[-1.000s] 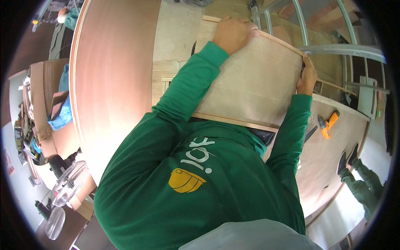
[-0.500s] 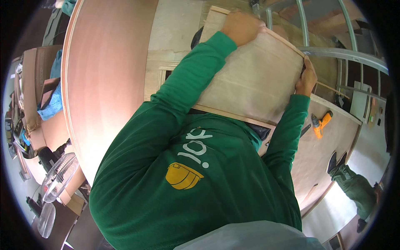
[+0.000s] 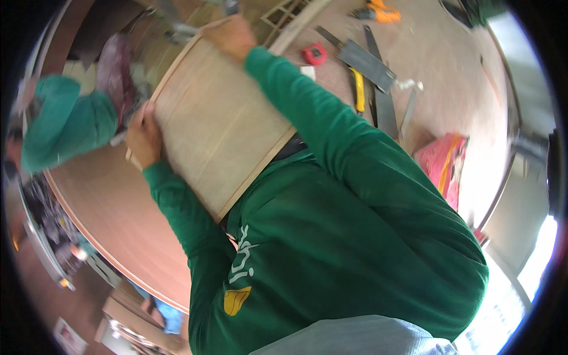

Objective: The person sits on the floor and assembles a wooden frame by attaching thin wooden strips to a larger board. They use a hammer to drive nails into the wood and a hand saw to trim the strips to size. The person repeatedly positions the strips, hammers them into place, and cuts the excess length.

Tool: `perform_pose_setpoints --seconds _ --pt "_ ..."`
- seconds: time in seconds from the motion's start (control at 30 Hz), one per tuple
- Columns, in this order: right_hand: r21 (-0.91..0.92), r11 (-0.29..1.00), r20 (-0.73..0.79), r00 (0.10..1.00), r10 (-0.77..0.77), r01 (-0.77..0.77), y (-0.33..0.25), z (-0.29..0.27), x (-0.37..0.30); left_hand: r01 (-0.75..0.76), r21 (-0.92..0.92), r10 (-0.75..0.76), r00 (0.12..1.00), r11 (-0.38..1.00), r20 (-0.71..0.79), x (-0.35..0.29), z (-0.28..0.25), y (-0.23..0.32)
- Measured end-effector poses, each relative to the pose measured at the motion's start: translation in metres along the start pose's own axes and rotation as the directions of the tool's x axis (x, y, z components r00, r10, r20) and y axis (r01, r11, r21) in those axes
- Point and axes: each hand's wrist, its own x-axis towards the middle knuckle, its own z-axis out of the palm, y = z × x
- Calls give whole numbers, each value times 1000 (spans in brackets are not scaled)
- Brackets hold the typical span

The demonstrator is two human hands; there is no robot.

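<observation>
A light plywood panel (image 3: pixel 213 118) with thin raised wooden edging, like a shallow drawer or framed panel, is held in front of my body. It is tilted, and its near edge lies close to my waist. My left hand (image 3: pixel 145 136) is closed round its left side edge. At the far corner, my right hand (image 3: pixel 231 38) grips the edging and is smeared by motion. The panel's underside is hidden.
On the bench (image 3: pixel 455 77) to the right lie a red tape measure (image 3: pixel 315 54), an orange drill (image 3: pixel 378 13), a yellow-handled tool (image 3: pixel 358 92), a saw-like blade (image 3: pixel 386 112) and a pink bag (image 3: pixel 441 163). A co-worker in green (image 3: pixel 74 121) bends at the left, beyond a reddish board (image 3: pixel 130 207).
I have turned to the right, carrying the panel, so the bench tools now show at upper right and the reddish board at lower left. Both hands keep their hold.
</observation>
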Motion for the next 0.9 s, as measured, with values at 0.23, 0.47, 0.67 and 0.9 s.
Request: perform_pose_setpoints --seconds 0.23,0.47,0.67,0.9 --pt "-10 1000 172 985 5 -3 -58 -54 -42 238 -58 -230 965 970 126 -20 -25 -17" --pt "-341 940 -120 992 -28 -15 62 -353 -158 231 -177 -182 949 957 256 4 0 -8" --pt "-316 823 -529 808 259 -472 67 -461 -352 156 -116 -87 886 981 454 26 -15 22" --pt "-159 631 -694 541 475 -759 48 -571 -505 -32 -252 79 980 967 182 62 2 98"
